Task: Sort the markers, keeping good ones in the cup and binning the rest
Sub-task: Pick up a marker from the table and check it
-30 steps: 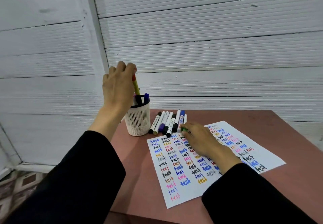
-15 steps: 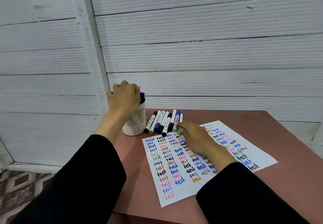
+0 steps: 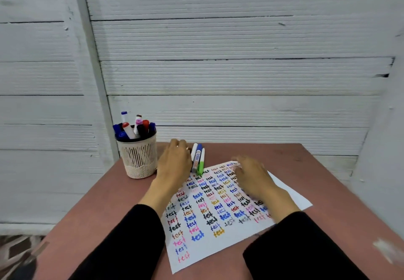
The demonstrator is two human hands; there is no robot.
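Observation:
A white mesh cup (image 3: 138,159) stands at the table's back left with several markers (image 3: 135,126) upright in it. To its right a row of markers lies on the table. Only a black-capped one (image 3: 193,151), a blue one (image 3: 198,156) and a green-capped one (image 3: 201,162) show. My left hand (image 3: 175,166) lies over the rest of that row, fingers stretched forward; whatever is beneath it is hidden. My right hand (image 3: 251,177) rests flat on the test sheet (image 3: 203,242), fingers spread and slightly blurred, holding nothing.
The sheet, covered in coloured "test" scribbles, lies across the brown table (image 3: 98,214). A white panelled wall (image 3: 218,72) rises right behind the table. Patterned floor (image 3: 13,251) shows past the table's left edge. No bin is in view.
My left hand let go of the marker in the cup and came down right onto the marker row. My right hand set the green marker down at the row's end and slid right.

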